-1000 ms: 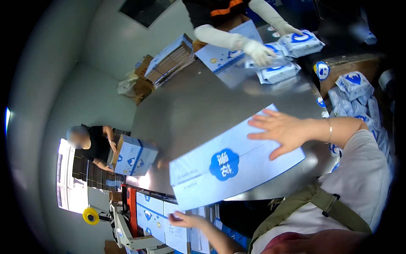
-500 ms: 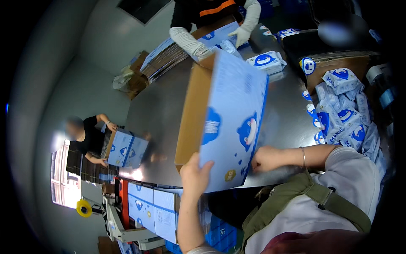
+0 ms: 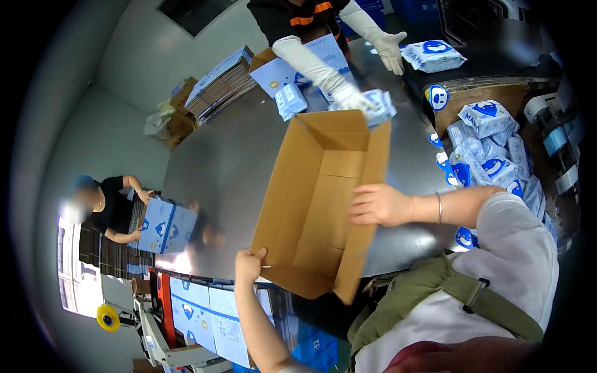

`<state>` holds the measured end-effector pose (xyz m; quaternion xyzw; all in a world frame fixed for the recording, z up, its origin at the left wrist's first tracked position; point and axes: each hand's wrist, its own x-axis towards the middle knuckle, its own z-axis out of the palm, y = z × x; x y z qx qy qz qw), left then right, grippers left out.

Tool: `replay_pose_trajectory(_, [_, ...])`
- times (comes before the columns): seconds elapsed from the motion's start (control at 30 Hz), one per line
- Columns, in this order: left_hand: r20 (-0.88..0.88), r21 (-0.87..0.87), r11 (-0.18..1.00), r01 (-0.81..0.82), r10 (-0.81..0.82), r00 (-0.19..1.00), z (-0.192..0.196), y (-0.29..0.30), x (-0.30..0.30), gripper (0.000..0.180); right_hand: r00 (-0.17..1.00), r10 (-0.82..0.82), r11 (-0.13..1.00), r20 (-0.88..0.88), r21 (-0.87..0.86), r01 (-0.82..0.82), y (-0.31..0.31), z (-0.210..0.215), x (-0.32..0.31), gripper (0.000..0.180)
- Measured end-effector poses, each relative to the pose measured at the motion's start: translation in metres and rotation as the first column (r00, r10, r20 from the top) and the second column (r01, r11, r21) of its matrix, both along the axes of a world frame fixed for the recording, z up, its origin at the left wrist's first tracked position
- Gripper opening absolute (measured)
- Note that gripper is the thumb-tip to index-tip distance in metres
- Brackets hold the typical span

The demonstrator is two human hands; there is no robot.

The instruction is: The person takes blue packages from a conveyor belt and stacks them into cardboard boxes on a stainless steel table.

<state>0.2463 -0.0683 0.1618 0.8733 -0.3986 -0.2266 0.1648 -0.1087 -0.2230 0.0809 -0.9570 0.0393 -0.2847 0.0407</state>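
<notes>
One carton (image 3: pixel 289 199), open and bare cardboard inside, is my landmark; it looks tilted over the table (image 3: pixel 217 161), its near end overlapping the near edge, and from my remote seat I cannot tell whether the table bears it; left hand (image 3: pixel 249 266) at the carton's near-left corner, grip pinching the wall, thumb over the rim; right hand (image 3: pixel 380 205) on the carton's right side, fingers against the inner face, thumb hidden, so I cannot tell whether that grip pinches or merely presses; just beyond the carton's far end, soft packs (image 3: pixel 290 101) and a co-worker's white sleeve (image 3: pixel 308 65); right of the carton, well apart, a heap of packs (image 3: pixel 491 149); step in hand, I judge: setting up the carton for filling; next move, I reckon, calls for settling it squarely, mouth up, flaps clear, without nudging those far packs.
</notes>
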Motion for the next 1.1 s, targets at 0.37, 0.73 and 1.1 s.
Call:
replay_pose_trajectory(0.37, [0.259, 0.136, 0.991, -0.001, -0.035, 0.965, -0.008, 0.023, 0.059, 0.024, 0.945, -0.248, 0.889, -0.214, 0.338, 0.31, 0.033, -0.097, 0.097, 0.096])
replay_pose_trajectory(0.73, [0.276, -0.099, 0.987, -0.124, 0.147, 0.95, -0.01, 0.034, 0.037, 0.023, 0.953, -0.159, 0.885, -0.259, 0.39, 0.254, -0.009, -0.132, 0.051, 0.07])
replay_pose_trajectory(1.1, [0.273, -0.053, 0.99, -0.128, 0.138, 0.952, -0.014, 0.035, 0.042, 0.025, 0.365, -0.928, 0.354, 0.071, -0.137, 0.925, -0.263, 0.036, -0.192, 0.082])
